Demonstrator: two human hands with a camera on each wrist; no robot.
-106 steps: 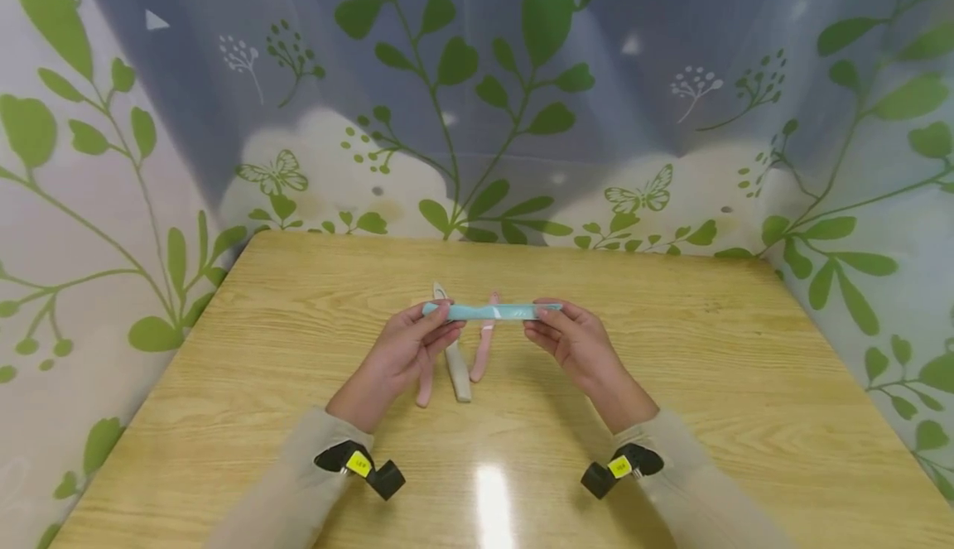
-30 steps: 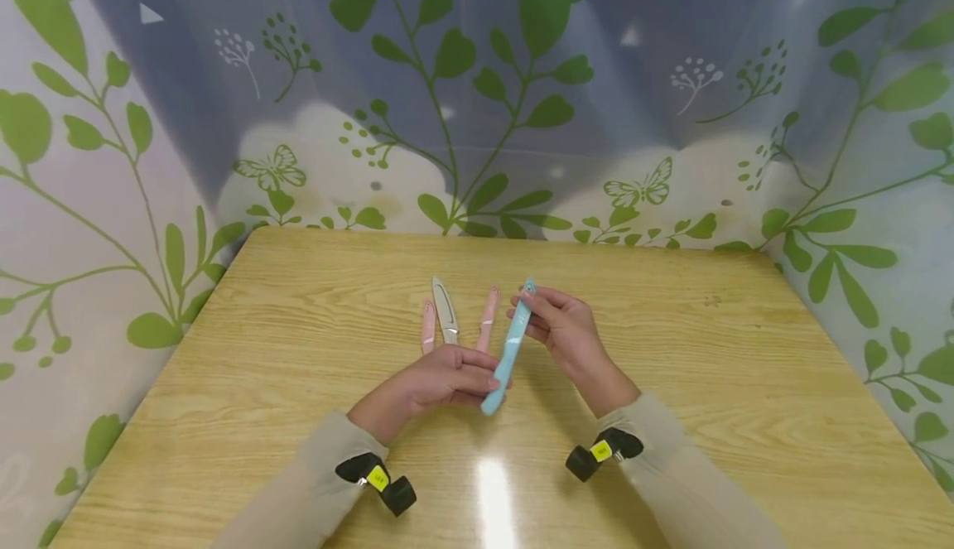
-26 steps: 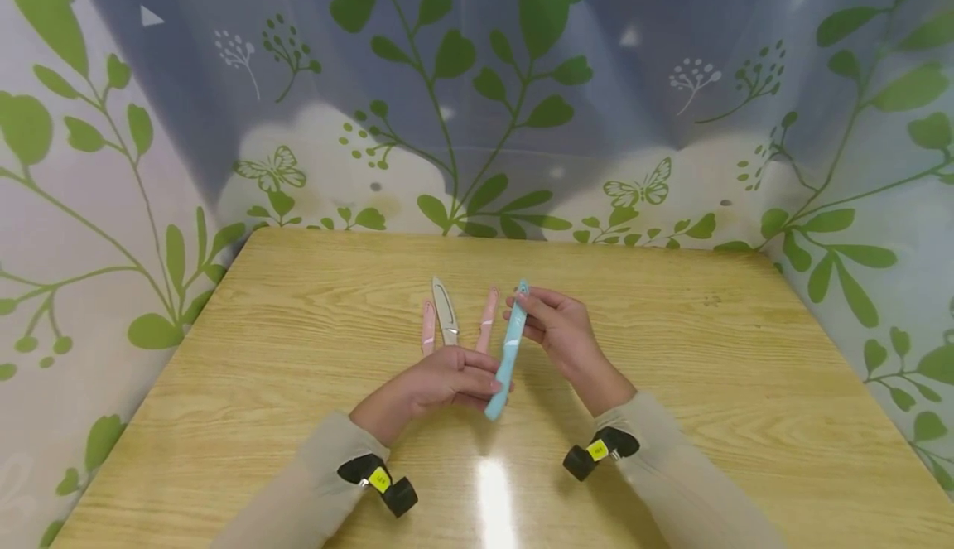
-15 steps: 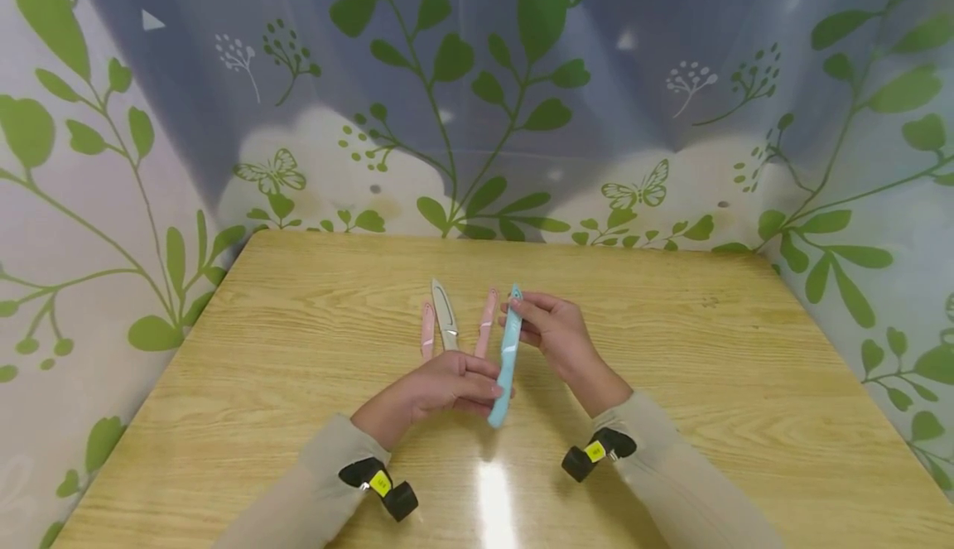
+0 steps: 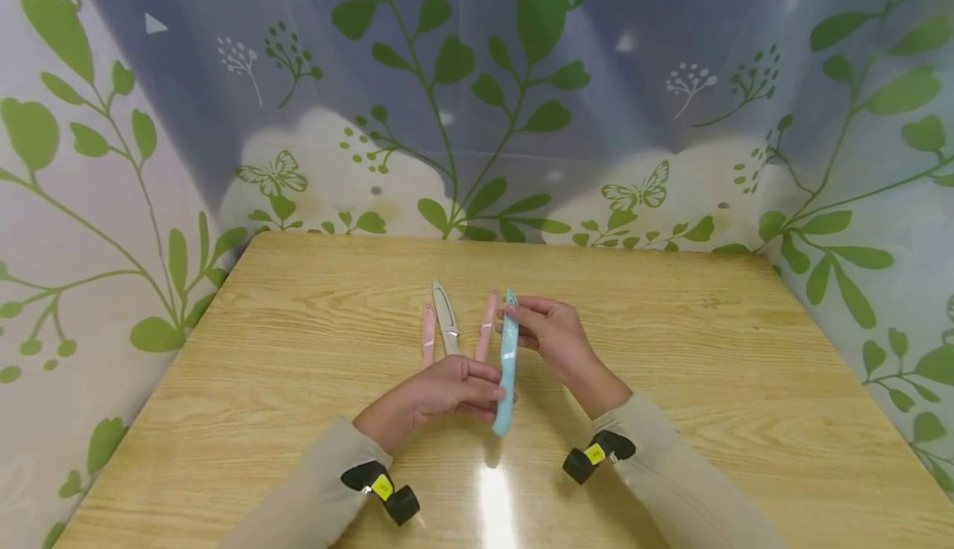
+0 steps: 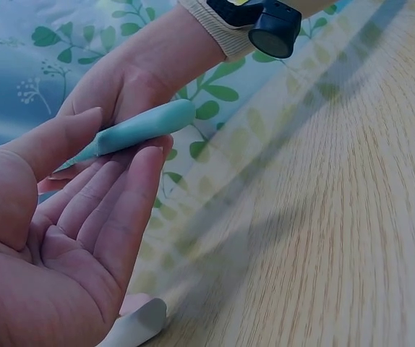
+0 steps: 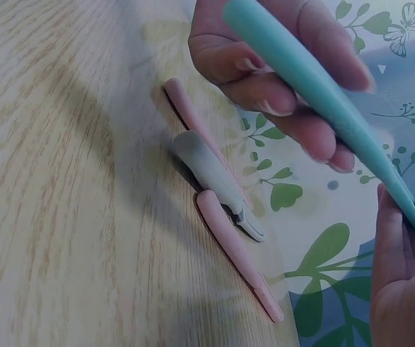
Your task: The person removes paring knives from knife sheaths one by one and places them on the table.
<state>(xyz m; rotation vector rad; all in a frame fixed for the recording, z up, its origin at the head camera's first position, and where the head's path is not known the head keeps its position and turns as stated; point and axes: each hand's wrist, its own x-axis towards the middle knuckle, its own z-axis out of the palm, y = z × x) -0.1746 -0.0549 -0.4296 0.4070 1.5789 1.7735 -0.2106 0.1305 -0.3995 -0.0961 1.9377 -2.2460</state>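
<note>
Both hands hold a light blue paring knife (image 5: 510, 350) above the table, its length pointing away from the body. My left hand (image 5: 450, 387) pinches the handle end, thumb on top and fingers beneath, as the handle (image 6: 150, 124) shows in the left wrist view. At the far, narrow end, which bears white markings, my right hand (image 5: 559, 338) pinches with thumb and fingers. Beyond the left hand lie a pink knife (image 5: 428, 334), a grey knife (image 5: 445, 309) and a second pink knife (image 5: 487, 321). In the head view the left hand covers their near ends; the right wrist view shows the grey handle (image 7: 211, 170).
The wooden table (image 5: 708, 367) stretches to either side of the hands. A leaf-patterned curtain (image 5: 477, 102) hangs behind its back edge and along both sides. Each sleeve carries a black wrist camera (image 5: 380, 487).
Earlier the blue knife lay crosswise between both hands; now it points away from the body, left hand nearer. Over the last second its far end has swung slightly left.
</note>
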